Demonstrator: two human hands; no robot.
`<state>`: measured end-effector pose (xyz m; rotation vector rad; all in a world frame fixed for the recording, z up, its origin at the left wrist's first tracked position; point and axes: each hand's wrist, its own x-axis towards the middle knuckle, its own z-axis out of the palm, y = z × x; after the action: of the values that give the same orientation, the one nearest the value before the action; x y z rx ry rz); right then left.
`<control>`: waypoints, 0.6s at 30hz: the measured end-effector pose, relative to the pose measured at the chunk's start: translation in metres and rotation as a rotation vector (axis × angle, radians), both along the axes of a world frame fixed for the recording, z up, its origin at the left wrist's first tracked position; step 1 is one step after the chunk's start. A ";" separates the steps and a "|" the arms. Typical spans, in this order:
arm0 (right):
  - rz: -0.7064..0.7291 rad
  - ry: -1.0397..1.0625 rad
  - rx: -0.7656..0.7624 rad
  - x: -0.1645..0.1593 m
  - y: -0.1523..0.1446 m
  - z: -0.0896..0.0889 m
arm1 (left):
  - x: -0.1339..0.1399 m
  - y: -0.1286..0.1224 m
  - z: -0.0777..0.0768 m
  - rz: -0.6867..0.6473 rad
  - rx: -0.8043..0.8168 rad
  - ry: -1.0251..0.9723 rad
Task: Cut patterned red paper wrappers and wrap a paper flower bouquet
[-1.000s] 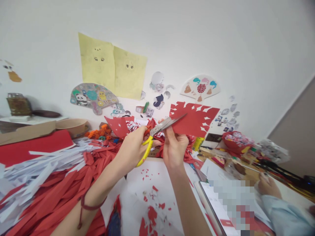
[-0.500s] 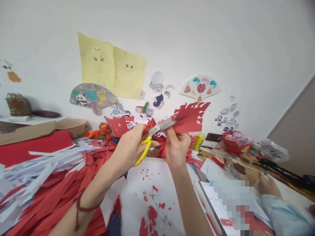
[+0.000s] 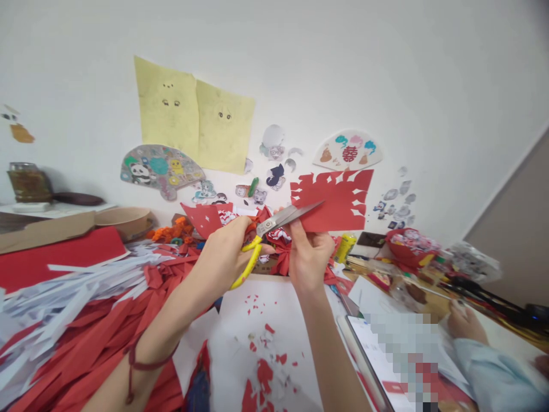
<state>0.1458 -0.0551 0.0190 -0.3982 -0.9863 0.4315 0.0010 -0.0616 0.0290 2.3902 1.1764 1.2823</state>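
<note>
My left hand (image 3: 225,252) is closed around the yellow handles of a pair of scissors (image 3: 253,257). The metal blades point right and lie across the lower left part of a sheet of red paper (image 3: 337,203). Notches and pointed cuts run along the paper's top and right edges. Pinching its lower edge from below is my right hand (image 3: 311,257), thumb near the blades. Below both hands, red paper scraps (image 3: 265,372) are scattered over a white surface (image 3: 234,320).
Red paper strips (image 3: 107,332) and white strips (image 3: 98,280) pile up on the left. A tablet (image 3: 371,355) stands at right, partly blurred out. Beyond it a co-worker's hand (image 3: 465,323) holds a thin stick. A yellow bottle (image 3: 345,249) stands behind.
The red paper has turned and opened out flatter toward me, showing more of its face and its notched left edge. The scissors have shifted slightly left and down.
</note>
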 end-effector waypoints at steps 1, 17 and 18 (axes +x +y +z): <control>0.006 -0.004 0.008 0.000 0.000 0.000 | 0.000 0.000 0.000 0.007 0.003 0.008; 0.045 -0.060 0.096 0.005 0.000 0.001 | -0.006 0.001 -0.002 0.062 0.117 0.073; 0.052 -0.056 0.098 0.005 0.000 0.001 | -0.006 0.001 -0.002 0.061 0.120 0.074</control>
<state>0.1510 -0.0553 0.0202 -0.2979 -1.0700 0.4187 -0.0054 -0.0605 0.0270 2.5249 1.2354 1.3293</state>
